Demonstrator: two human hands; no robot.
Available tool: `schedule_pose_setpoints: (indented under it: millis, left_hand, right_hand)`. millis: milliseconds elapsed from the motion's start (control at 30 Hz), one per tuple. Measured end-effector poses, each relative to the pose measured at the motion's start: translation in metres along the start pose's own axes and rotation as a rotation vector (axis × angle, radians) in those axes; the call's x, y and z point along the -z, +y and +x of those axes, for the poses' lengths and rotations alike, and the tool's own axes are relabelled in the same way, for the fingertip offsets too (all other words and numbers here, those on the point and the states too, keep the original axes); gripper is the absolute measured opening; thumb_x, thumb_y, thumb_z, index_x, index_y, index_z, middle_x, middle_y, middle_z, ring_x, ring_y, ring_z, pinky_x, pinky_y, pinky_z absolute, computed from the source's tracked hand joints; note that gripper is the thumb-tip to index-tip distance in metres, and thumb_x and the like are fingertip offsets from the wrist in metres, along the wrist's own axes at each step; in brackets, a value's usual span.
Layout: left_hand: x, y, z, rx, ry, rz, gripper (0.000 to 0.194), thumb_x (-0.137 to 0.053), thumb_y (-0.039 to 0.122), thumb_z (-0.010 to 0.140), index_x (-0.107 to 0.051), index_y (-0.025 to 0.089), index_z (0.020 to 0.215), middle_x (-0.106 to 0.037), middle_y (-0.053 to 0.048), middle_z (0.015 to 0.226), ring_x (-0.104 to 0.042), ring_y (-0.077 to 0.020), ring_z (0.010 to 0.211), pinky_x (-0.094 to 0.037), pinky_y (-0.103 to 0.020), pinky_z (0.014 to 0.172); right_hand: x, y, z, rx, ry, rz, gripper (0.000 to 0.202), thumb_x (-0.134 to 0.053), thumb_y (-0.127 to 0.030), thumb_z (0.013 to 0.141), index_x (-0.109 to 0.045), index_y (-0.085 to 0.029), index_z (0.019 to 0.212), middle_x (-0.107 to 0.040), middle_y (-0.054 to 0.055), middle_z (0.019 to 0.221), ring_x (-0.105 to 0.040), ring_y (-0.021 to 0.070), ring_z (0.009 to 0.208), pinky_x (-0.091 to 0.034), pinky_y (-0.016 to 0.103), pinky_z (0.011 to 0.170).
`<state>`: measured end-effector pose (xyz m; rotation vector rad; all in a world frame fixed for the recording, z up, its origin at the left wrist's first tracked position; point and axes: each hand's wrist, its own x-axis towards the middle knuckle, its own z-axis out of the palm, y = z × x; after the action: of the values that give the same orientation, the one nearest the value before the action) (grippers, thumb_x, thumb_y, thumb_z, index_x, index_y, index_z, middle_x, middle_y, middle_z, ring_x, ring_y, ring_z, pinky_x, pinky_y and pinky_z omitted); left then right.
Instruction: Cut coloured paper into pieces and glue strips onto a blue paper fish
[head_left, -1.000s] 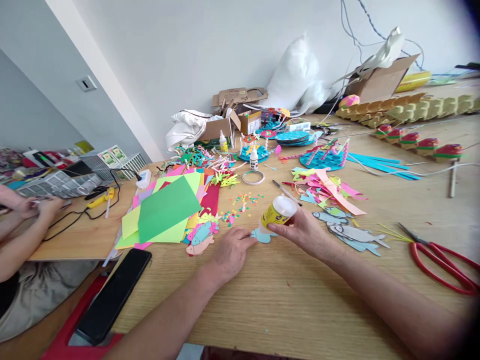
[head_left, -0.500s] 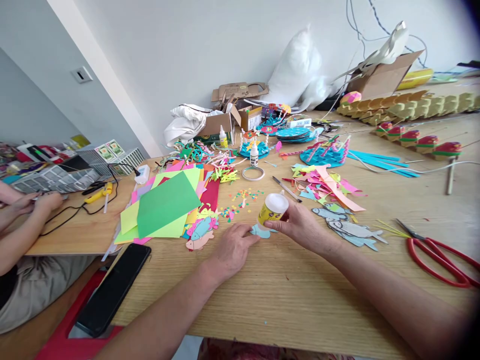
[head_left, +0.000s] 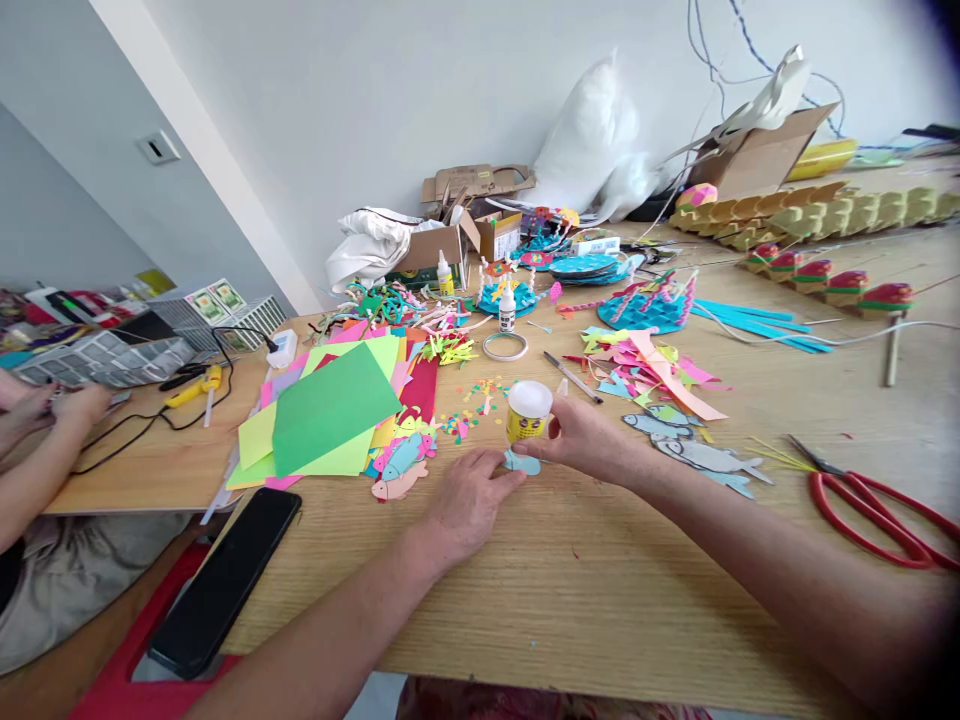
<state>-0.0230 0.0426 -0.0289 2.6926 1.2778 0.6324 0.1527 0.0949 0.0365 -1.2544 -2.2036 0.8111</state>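
A small light-blue paper fish (head_left: 523, 463) lies on the table in front of me. My left hand (head_left: 469, 500) rests flat beside it, fingers stretched out, with fingertips at the left edge of the paper. In my right hand (head_left: 589, 436) is a white glue bottle (head_left: 529, 412) with a yellow label, its broad white end up. The bottle is tipped over the paper fish; its lower end is hidden behind my fingers and thumb. Several grey-blue paper fish (head_left: 701, 455) lie to the right, and coloured paper fish (head_left: 401, 465) lie to the left.
Coloured paper sheets (head_left: 334, 410) are piled at left, near a black phone (head_left: 225, 580). Red-handled scissors (head_left: 870, 510) lie at right. Beyond are a pen (head_left: 574, 378), paper scraps (head_left: 652, 365), a tape roll (head_left: 505, 346) and a small glue bottle (head_left: 508, 308). Another person's hands (head_left: 60, 410) work at far left.
My right hand has shifted the glue bottle slightly left, and the bottle now stands more upright over the paper fish. My left hand has barely moved.
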Motion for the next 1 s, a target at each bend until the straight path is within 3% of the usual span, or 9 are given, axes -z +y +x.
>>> schedule_pose_setpoints:
  millis: [167,367,833,1000]
  left_hand:
    - [0.003,0.002,0.0,0.005,-0.075,0.114,0.032,-0.039,0.014,0.084,-0.054,0.024,0.11,-0.053,-0.007,0.104,-0.047,-0.0195,0.099,-0.039,-0.035,0.085]
    - [0.002,0.002,0.0,0.008,-0.083,0.136,0.033,-0.039,0.011,0.083,-0.054,0.023,0.11,-0.051,-0.006,0.11,-0.045,-0.0194,0.102,-0.038,-0.035,0.088]
    - [0.002,0.003,-0.001,0.024,-0.099,0.111,0.031,-0.037,0.016,0.085,-0.053,0.024,0.111,-0.051,-0.006,0.109,-0.045,-0.0194,0.103,-0.039,-0.035,0.086]
    - [0.004,0.005,0.0,0.021,-0.076,0.07,0.032,-0.039,0.01,0.082,-0.054,0.022,0.107,-0.052,-0.006,0.107,-0.046,-0.0197,0.101,-0.039,-0.036,0.086]
  right_hand:
    - [0.006,0.003,0.003,0.02,-0.123,0.054,0.023,-0.063,-0.03,0.063,-0.058,-0.016,0.081,-0.066,0.001,0.074,-0.058,0.0159,0.063,-0.043,0.024,0.054]
    - [0.004,-0.001,0.004,-0.047,-0.035,0.135,0.023,-0.064,-0.033,0.062,-0.058,-0.016,0.077,-0.066,0.002,0.072,-0.06,0.0175,0.063,-0.045,0.025,0.052]
    - [0.003,-0.008,-0.003,-0.074,-0.003,0.153,0.017,-0.064,-0.029,0.062,-0.059,-0.016,0.072,-0.066,0.002,0.068,-0.059,0.0179,0.06,-0.044,0.026,0.05]
    - [0.002,-0.004,-0.003,-0.062,0.03,0.166,0.017,-0.064,-0.03,0.061,-0.058,-0.017,0.071,-0.065,0.0,0.064,-0.059,0.0169,0.057,-0.043,0.024,0.047]
